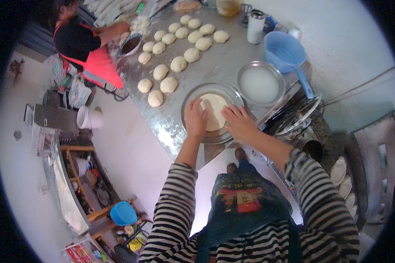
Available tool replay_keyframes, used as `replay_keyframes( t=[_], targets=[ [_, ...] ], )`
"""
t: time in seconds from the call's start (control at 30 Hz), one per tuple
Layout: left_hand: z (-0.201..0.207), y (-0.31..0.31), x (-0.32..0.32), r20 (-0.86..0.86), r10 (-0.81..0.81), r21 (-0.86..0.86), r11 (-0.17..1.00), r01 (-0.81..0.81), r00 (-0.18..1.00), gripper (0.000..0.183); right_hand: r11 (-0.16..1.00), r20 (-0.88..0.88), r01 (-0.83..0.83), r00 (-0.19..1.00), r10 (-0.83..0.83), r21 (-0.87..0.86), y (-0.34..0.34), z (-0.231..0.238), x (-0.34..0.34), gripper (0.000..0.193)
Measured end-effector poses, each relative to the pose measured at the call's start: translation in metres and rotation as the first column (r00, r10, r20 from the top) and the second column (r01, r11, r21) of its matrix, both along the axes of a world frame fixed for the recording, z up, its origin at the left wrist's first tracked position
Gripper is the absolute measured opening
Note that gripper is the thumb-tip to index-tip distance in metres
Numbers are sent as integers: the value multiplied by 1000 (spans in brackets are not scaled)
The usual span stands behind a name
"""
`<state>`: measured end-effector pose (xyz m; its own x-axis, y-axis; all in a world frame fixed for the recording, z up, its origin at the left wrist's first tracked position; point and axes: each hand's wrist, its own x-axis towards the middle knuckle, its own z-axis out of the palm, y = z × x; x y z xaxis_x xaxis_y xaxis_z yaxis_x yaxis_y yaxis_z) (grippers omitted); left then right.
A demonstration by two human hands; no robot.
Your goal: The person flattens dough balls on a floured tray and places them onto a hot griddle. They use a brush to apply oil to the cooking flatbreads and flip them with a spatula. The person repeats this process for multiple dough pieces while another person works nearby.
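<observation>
A flat round of pale dough [214, 115] lies in a shallow round metal pan [189, 94] at the table's near edge. My left hand [195, 119] rests along the dough's left side, fingers stretched forward. On the opposite side, my right hand [240, 124] touches the right edge with its fingers laid out flat. Neither hand grips anything. Just right of the pan stands a second round metal pan [240, 87] holding a whitish liquid [258, 84]. Several dough balls [192, 55] sit in loose rows on the floury metal table [224, 63] beyond.
A blue long-handled dipper [285, 49] and a white flask [255, 28] stand at the back right. At the far left, a person in a red apron [101, 65] works over dough beside a bowl of dark contents [131, 45]. A stove [294, 118] adjoins the table's right side.
</observation>
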<state>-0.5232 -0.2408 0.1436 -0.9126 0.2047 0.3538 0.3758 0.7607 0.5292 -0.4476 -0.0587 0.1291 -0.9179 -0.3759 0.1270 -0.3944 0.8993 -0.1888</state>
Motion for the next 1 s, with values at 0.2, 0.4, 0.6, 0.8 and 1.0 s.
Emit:
replay_keyframes(
  t=[0.2,0.4,0.6,0.8,1.0],
  targets=[
    [-31,-3,-69,528,-16,-244,955,169,849,49,956,142,244,965,-221,-166,29,46,127,58],
    [26,15,-26,516,-318,-26,922,386,795,22,629,261,417,907,-330,-656,75,44,234,59],
    [104,145,164,543,-691,494,722,485,476,28,19,343,362,896,-281,-932,123,62,324,79],
    [89,335,438,509,-773,432,610,664,379,23,-903,363,136,932,-23,-408,218,66,526,37],
    [64,504,653,692,-722,440,437,785,14,36,-628,724,377,474,-502,-681,323,75,831,41]
  ],
)
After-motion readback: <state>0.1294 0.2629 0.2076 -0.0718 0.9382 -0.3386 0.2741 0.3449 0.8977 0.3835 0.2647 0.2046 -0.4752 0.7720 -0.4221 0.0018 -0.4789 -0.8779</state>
